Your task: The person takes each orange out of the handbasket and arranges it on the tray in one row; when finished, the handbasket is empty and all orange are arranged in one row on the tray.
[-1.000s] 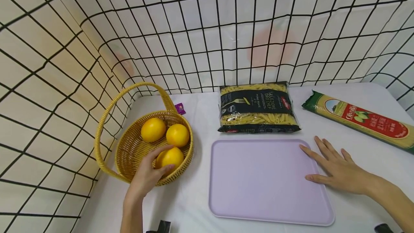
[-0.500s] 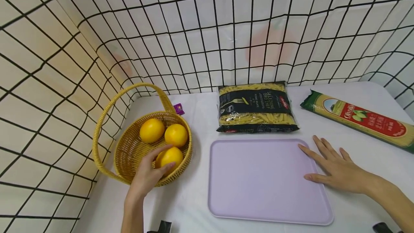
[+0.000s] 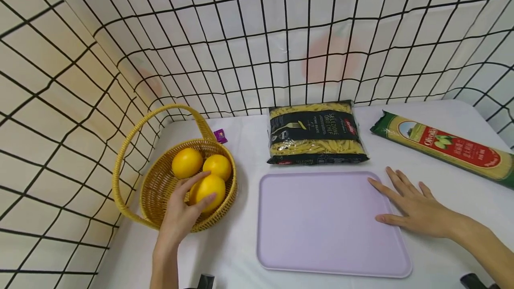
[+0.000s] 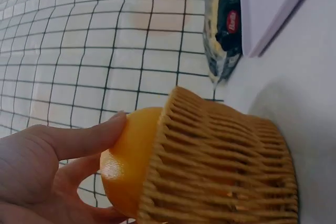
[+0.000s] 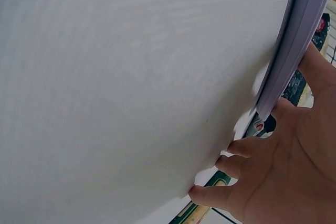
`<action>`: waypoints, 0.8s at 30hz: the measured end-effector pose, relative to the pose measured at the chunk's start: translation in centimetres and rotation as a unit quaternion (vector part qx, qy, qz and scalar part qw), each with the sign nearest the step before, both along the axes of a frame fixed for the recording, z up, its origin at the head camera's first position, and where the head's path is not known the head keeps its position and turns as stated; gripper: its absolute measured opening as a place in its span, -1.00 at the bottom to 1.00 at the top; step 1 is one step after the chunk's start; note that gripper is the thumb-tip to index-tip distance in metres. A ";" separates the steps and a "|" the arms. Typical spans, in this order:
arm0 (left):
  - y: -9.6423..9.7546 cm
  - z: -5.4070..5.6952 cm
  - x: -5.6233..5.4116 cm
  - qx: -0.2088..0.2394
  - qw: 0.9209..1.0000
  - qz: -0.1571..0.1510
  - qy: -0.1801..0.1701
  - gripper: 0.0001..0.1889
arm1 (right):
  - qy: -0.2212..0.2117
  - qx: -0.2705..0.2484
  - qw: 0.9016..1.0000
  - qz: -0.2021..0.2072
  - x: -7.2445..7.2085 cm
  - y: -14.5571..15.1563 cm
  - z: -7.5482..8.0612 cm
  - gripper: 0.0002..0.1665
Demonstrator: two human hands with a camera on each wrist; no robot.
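My left hand (image 3: pixel 178 213) grips an orange (image 3: pixel 209 192) between thumb and fingers at the near right side of a round yellow wicker basket (image 3: pixel 158 200) with a tall handle. In the left wrist view the held orange (image 4: pixel 128 156) bulges out past the basket's woven rim (image 4: pixel 163 145). Two more oranges, a left one (image 3: pixel 187 163) and a right one (image 3: pixel 217 167), lie farther back inside the basket. My right hand (image 3: pixel 419 208) is spread, its thumb and index finger over the right edge of a pale purple tray (image 3: pixel 329 226).
A bag of penne pasta (image 3: pixel 317 134) lies behind the tray. A long pack of spaghetti (image 3: pixel 445 146) lies at the right. Behind the basket is a small purple packet (image 3: pixel 220 136). Black wire mesh (image 3: pixel 249 48) borders the back and sides of the white table (image 3: pixel 241 253).
The gripped orange has risen a little inside the basket with my left hand and now overlaps the right orange more. My right hand keeps its place on the tray's edge.
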State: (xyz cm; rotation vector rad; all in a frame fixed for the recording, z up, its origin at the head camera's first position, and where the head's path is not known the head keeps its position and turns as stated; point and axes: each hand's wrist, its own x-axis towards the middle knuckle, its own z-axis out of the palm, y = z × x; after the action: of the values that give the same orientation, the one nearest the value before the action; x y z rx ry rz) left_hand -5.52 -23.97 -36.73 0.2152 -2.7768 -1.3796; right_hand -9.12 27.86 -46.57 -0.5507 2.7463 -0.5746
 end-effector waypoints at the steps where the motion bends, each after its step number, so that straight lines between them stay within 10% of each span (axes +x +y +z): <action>1: 0.3 0.2 -0.1 0.000 1.000 0.005 0.009 -0.44 | -0.002 -0.001 1.000 -0.001 0.0 0.0 0.0 0.11; 12: 6.4 1.2 -1.2 0.085 0.987 -0.006 0.139 -0.46 | -0.003 -0.001 1.000 0.000 0.0 -0.1 0.3 0.10; 24: 12.0 -1.7 -2.7 0.088 0.987 -0.075 0.107 -0.48 | -0.005 0.002 1.000 -0.002 0.1 -0.2 0.3 0.11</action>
State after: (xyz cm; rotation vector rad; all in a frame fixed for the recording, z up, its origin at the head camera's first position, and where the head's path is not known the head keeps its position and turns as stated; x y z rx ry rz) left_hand -8.25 -12.00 -38.39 -0.1354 -2.5427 -1.5784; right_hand -8.99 27.63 -46.30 -0.5397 2.7393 -0.5726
